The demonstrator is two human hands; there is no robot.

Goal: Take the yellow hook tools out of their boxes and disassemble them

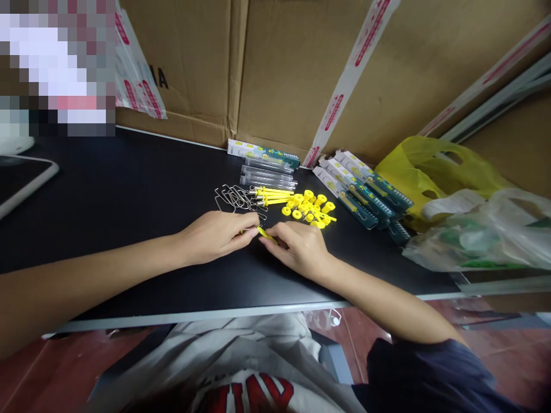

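Observation:
Just above the black tabletop, my two hands meet in front of the loose parts. A small yellow plastic strip [263, 232] runs between them. My left hand [217, 235] pinches its left end between thumb and forefinger; a thin bit of metal shows by these fingers, too small to make out. The strip's other end is in a pinch of my right hand [299, 244], which covers much of it. Bent wire hooks [235, 198] lie behind my left hand. Several yellow strips with metal ends [275, 197] and a pile of yellow plastic caps [307, 205] lie behind my right.
Clear plastic tubes [267, 176] lie behind the parts, beside a printed box [241, 148]. More printed boxes [355, 192] are stacked to the right, near yellow and clear plastic bags [486, 229]. A taped cardboard wall [284, 74] bounds the back. A white-edged device [26, 178] lies far left.

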